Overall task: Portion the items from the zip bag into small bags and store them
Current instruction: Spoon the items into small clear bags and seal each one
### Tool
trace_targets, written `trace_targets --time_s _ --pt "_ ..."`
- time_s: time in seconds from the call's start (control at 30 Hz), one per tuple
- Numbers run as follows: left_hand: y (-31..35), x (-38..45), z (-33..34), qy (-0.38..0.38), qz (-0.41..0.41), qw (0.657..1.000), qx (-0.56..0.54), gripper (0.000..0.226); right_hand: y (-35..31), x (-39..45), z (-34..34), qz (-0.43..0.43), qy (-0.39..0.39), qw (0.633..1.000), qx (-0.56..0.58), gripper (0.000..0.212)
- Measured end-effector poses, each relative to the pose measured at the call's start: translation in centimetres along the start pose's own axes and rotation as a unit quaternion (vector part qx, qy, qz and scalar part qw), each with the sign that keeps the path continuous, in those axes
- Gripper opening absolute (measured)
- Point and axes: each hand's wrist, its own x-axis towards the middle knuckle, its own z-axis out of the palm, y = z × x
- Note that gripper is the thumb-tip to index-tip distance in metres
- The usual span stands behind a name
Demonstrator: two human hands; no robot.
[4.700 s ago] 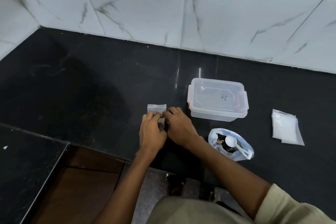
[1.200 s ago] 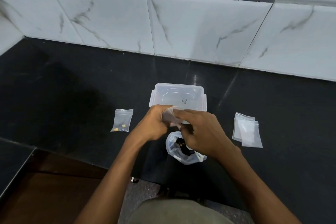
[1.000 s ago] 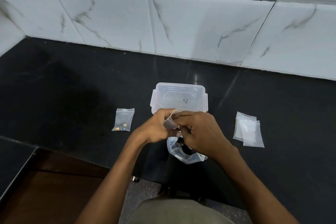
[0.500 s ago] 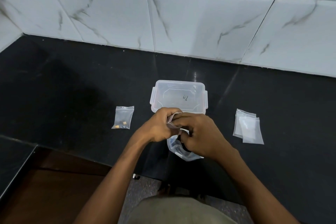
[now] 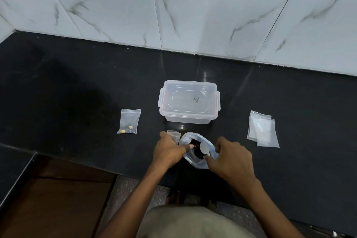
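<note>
Black polished stone counter point(image 5: 77, 83), white marble-veined wall tiles point(image 5: 212, 15), brown wooden cabinet point(image 5: 58, 208) below

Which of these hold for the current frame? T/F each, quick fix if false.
1. The clear container has its lid on. True.
2. The filled small bag lies to the right of the container. False: it lies to the left; the stack of empty small bags is on the right.
3. The left hand holds an empty small bag beside the zip bag's mouth. True.
4. The zip bag is sealed shut. False: its mouth is open, with a white scoop and dark contents showing inside.
5. The right hand rests on the container lid. False: it is at the zip bag's right edge, gripping the rim.
</note>
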Motion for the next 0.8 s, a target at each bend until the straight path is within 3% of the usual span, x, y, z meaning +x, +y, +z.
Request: trace_targets --time_s 0.17,0.4,0.53,0.67,0.8 --pt "0.1 -0.1 2.2 0.009 -0.029 0.999 -0.021 0.059 -1.0 0.0 0.6 -0.001 -0.03 0.999 -0.014 0.04" --pt "0.1 -0.3 3.3 0.001 -0.021 0.986 -0.166 0.044 -0.5 -0.1 0.8 0.026 -0.003 0.999 0.048 0.015" --pt "0.2 -0.3 3.2 0.001 -0.003 0.978 -0.21 0.04 -0.5 0.0 1.0 0.024 0.051 0.998 0.002 0.008" --pt "0.8 -0.7 2.8 -0.015 0.001 0.974 -0.227 0.053 -0.8 0.0 1.3 -0.026 0.127 0.991 -0.003 0.018" --pt "0.8 -0.8 2.9 -0.022 0.002 0.978 -0.209 0.056 -1.1 0.0 1.1 -0.089 0.153 0.984 -0.017 0.014"
